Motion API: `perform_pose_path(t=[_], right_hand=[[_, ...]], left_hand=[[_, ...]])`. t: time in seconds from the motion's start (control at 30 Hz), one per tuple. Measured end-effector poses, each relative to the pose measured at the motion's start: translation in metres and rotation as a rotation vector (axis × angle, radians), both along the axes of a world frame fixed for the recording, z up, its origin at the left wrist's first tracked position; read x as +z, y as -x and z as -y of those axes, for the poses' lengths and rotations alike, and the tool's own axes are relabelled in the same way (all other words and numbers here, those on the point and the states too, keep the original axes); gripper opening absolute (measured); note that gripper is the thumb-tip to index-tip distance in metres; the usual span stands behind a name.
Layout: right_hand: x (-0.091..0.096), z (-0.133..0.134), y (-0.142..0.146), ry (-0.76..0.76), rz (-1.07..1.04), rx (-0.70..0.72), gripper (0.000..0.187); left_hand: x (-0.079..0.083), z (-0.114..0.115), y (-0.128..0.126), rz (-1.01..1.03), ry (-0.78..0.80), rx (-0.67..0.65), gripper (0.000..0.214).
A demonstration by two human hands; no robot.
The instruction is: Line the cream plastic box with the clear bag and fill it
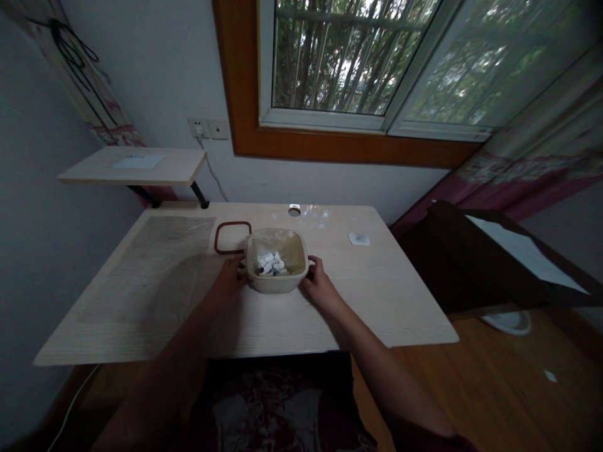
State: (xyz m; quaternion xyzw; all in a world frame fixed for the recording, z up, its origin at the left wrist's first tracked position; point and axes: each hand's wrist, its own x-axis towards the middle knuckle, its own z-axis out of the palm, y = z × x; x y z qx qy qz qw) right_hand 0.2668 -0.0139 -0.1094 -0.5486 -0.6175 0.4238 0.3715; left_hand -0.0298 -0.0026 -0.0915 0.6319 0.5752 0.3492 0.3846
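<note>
A translucent square plastic container (277,282) stands on the light wooden desk (377,301), a little left of centre. Small white and dark pieces (271,263) lie in its bottom. My left hand (230,276) is pressed against its left side, fingers curled round the wall. On the opposite side my right hand (318,284) grips the right wall the same way. A dark red rectangular ring (232,237), like a lid seal, lies flat on the desk just behind and left of the container.
A small white scrap (358,238) lies on the desk to the right. A raised shelf (134,166) juts out at the back left, a cable hole (294,211) at the back edge. A dark chair or cabinet (475,263) stands right of the desk, under a window.
</note>
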Motion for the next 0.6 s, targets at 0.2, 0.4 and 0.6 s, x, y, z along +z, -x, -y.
perform_pose_path(t=[0.2,0.4,0.6], right_hand=[[0.013,0.006,0.0,-0.15,0.357,0.056,0.061],[0.045,-0.007,-0.019,-0.331,0.535,0.031,0.055],[0.149,-0.017,-0.014,-0.736,0.451,0.047,0.023]], left_hand=[[-0.016,0.004,-0.004,-0.333,-0.146,-0.033,0.033],[0.018,-0.003,0.009,-0.295,-0.312,-0.009,0.043],[0.09,-0.002,0.01,0.023,-0.452,0.059,0.038]])
